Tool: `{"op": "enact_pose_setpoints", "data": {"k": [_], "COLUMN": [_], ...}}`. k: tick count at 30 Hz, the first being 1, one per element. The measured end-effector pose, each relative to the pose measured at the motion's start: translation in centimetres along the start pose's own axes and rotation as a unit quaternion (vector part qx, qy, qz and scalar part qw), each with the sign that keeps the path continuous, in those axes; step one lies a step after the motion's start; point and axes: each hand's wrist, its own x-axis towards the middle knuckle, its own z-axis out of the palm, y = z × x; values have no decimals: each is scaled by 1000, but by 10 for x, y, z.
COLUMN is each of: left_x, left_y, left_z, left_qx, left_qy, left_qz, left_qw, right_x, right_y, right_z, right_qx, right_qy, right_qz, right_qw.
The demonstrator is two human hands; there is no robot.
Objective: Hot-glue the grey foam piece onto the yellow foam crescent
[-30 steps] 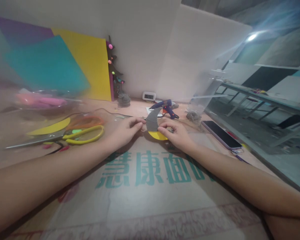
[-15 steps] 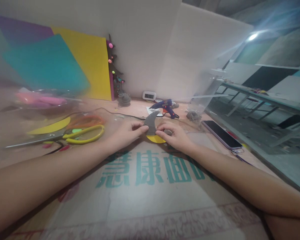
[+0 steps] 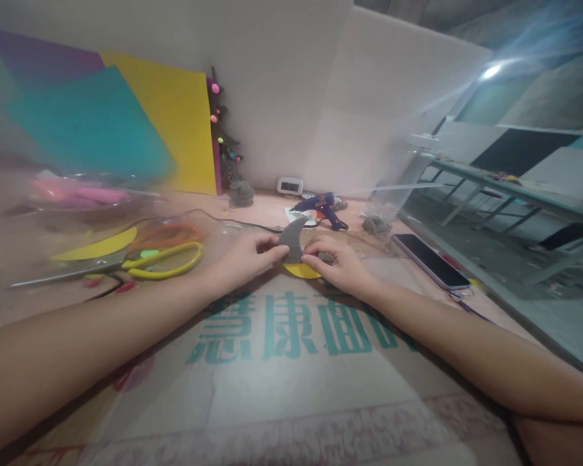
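Between my hands is a grey curved, horn-shaped cutout (image 3: pixel 292 241), its tip pointing away and to the right. A rounded yellow piece (image 3: pixel 302 270) shows along its near edge; I cannot tell whether the two are joined. My left hand (image 3: pixel 252 259) pinches the grey cutout's left side with thumb and fingers. On the other side, my right hand (image 3: pixel 337 261) is closed, thumb and fingertips at the right edge where grey meets yellow. Just beyond the cutout, a dark blue glue gun (image 3: pixel 323 208) lies on the table.
Scissors (image 3: pixel 162 261) with yellow and orange handles lie left, beside a yellow curved offcut (image 3: pixel 100 244). A phone (image 3: pixel 431 261) rests at the right edge. Behind stand a small digital clock (image 3: pixel 290 186), a decorated little tree (image 3: pixel 233 162) and coloured sheets (image 3: pixel 175 123). A cable (image 3: pixel 233 221) crosses the table.
The grey cutout and yellow piece have shifted very slightly left. Both hands keep nearly the same place and grip.
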Motion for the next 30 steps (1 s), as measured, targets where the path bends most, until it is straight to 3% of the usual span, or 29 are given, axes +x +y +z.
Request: {"op": "enact_pose_setpoints", "data": {"k": [16, 30], "left_x": [-1, 1], "left_y": [5, 2], "left_z": [0, 0], "left_qx": [2, -9], "left_qy": [-30, -2], "left_qz": [5, 10], "left_qw": [1000, 1000], "right_x": [0, 0], "right_y": [0, 0], "right_z": [0, 0], "right_qx": [2, 1], "right_qy": [-1, -9], "right_qz": [6, 9], "right_qw": [1000, 1000]}}
